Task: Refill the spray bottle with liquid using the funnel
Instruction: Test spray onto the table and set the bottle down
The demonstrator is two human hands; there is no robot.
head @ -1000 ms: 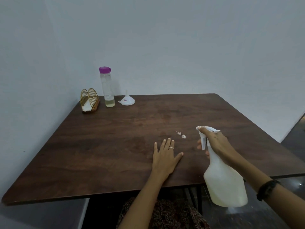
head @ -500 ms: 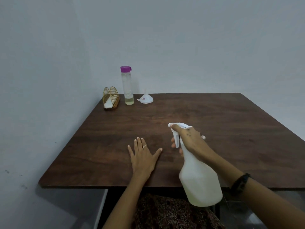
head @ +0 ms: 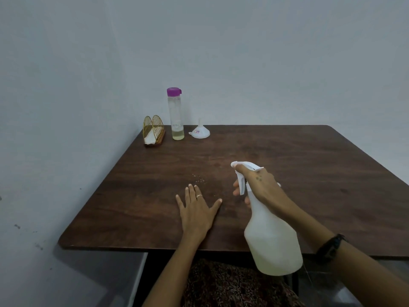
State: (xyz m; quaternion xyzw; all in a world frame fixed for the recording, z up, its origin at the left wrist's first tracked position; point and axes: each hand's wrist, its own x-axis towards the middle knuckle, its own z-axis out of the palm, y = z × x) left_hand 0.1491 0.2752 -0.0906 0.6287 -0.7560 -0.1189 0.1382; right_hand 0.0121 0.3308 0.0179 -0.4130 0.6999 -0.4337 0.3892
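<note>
My right hand [head: 262,186] grips the neck of a white translucent spray bottle [head: 273,238], fingers by its trigger, and holds it in the air over the table's near edge. My left hand [head: 197,214] lies flat on the dark wooden table [head: 287,165], fingers straight, to the left of the bottle. At the far left corner stands a tall clear bottle with a purple cap [head: 176,114], a little yellowish liquid in its bottom. A small white funnel [head: 200,132] sits mouth down just right of it.
A gold wire napkin holder [head: 153,134] with a white napkin stands left of the clear bottle. Small crumbs [head: 199,179] lie on the wood ahead of my left hand. Grey walls close in behind and to the left. My patterned lap shows below the table edge.
The view has swung left, so the table and objects sit further right in frame. My right hand still holds the spray bottle aloft; my left hand stays flat on the wood.
</note>
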